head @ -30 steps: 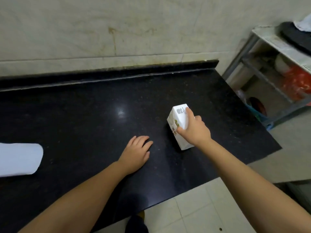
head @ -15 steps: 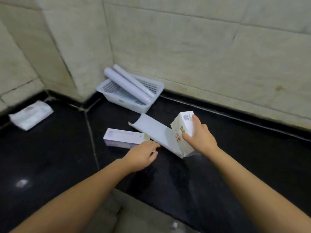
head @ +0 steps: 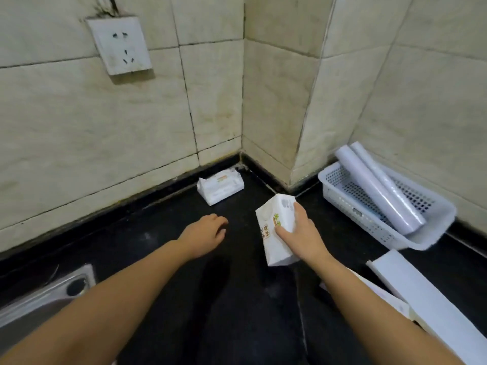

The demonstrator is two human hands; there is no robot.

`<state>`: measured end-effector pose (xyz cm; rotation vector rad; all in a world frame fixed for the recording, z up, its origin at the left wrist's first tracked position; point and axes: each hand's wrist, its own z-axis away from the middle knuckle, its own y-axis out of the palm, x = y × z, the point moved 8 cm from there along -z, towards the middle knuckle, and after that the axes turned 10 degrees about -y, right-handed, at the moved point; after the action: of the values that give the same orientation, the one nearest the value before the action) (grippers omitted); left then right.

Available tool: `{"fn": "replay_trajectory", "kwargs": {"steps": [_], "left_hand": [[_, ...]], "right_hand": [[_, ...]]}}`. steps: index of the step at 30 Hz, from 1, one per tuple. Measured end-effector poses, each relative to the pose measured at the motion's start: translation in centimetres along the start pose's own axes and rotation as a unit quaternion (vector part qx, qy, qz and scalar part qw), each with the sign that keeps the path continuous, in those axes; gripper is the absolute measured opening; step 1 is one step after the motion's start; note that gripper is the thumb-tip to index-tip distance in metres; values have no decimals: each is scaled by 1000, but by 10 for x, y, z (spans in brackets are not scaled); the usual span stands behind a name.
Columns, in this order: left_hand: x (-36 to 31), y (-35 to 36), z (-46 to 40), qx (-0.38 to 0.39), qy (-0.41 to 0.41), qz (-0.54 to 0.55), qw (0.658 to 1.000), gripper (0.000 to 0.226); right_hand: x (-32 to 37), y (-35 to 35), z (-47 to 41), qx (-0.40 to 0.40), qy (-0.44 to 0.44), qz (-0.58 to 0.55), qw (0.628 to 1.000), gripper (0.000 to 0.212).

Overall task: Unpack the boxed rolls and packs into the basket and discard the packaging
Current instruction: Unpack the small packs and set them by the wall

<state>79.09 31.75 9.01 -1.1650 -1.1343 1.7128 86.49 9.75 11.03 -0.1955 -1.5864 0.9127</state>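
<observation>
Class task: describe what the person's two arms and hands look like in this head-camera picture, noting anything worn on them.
Both forearms are bare from the bottom edge of the picture to the wrists; no sleeve shows. The left hand and right hand wear no gloves. No watch, bracelet or ring is visible on either. No markings show on the arms.

Right hand (head: 303, 238): fingers (head: 299, 210) closed around white tissue pack (head: 276, 227), above desk (head: 237, 312).
Left hand (head: 205, 233): empty, fingers spread, left of pack.
Second pack (head: 220, 187): beyond fingers, at wall.
Basket (head: 382, 227): right of fingers, holding two rolls (head: 379, 193).
</observation>
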Motion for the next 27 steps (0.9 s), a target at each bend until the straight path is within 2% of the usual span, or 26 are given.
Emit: {"fn": "replay_trajectory", "kwargs": {"steps": [3,6,9,11,14,17,19,21,23,27], "left_hand": [[32,-12,-39,-19,-52,-12,998,36],[49,-20,-83,-48,-95,-12,994,39],[55,-18,-128,-77,-136,-34,987,48],[58,-10,-151,-63,-163,-53,983,55],[63,2,-171,-34,-188,-81,978,47],[64,-7,-178,-87,-172,-45,980,30],[64,-23,-178,-145,-149,41,977,26],[64,-44,-178,-198,-139,119,963,20],[57,-63,-180,-230,-123,163,952,15],[36,-95,-186,-283,-81,196,935,14]], "right_hand": [[-2,37,-46,-6,19,-99,995,77],[-20,62,-88,-40,78,-180,980,72],[-34,80,-120,-65,129,-239,960,69],[-36,88,-134,-58,123,-244,960,68],[-35,93,-138,-4,84,-173,981,71],[-26,80,-135,48,-53,-38,997,67],[-25,78,-132,124,-139,78,979,69],[-30,82,-134,175,-193,199,945,68],[-28,85,-145,160,-223,265,924,63],[-8,105,-188,126,-208,282,928,62]]}}
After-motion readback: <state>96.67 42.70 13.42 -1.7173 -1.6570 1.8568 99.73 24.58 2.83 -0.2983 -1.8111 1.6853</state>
